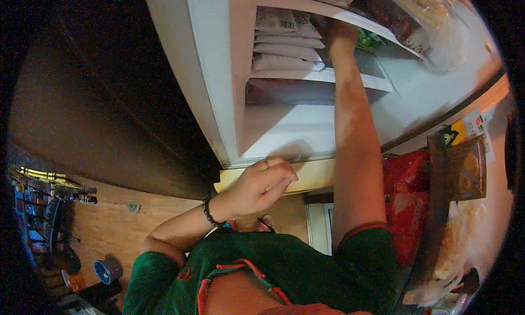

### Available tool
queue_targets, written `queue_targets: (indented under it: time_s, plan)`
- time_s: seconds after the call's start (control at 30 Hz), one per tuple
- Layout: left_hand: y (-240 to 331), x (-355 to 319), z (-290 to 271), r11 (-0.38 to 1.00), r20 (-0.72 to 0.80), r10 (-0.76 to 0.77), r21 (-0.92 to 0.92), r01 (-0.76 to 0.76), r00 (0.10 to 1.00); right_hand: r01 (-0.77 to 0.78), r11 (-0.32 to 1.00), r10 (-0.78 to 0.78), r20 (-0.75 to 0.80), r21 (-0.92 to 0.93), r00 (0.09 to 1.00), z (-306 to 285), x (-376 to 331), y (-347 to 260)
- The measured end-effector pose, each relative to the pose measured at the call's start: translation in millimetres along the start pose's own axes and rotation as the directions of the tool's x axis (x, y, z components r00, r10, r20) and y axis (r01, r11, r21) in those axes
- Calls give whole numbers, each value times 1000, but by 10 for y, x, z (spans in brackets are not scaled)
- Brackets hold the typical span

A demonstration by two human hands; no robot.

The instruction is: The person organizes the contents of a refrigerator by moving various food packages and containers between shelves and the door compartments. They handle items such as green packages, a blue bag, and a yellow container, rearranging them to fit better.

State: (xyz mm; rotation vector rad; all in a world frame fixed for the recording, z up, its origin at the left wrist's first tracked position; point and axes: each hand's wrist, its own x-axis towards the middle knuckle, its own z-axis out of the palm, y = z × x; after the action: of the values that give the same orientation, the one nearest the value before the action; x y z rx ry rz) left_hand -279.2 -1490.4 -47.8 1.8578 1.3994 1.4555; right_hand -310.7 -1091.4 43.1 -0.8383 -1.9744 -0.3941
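My right arm reaches up into an open white refrigerator or cabinet. My right hand is between two shelves, just right of a stack of flat, pale packets. Its fingers are in shadow behind the upper shelf, so I cannot see what they touch. Something green and leafy shows right of the wrist. My left hand hovers before my chest, near the compartment's lower front edge. Its fingers are loosely curled and nothing shows in them. A dark bead bracelet circles that wrist.
A large dark door stands open on the left. Bagged goods lie on the upper shelf. At right are a red bag and clear-wrapped items. A small blue bin stands on the wooden floor at lower left.
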Motion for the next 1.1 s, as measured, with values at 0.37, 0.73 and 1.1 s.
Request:
queue_targets:
  time_s: [0.37, 0.73, 1.1]
  plan:
    - [-11, 926, 385, 530, -151, -354, -845, 66, 923, -291, 843, 461, -329, 451, 824, -1531, -1234, -302]
    - [-17, 1294, 389, 99, 56, -314, -991, 91, 948, 151, 790, -150, -51, 594, 987, -2743, -1793, -285]
    - [-98, 1036, 274, 381, 49, -346, -905, 188, 937, -641, 164, 311, 577, 750, 755, -2275, -1926, -169]
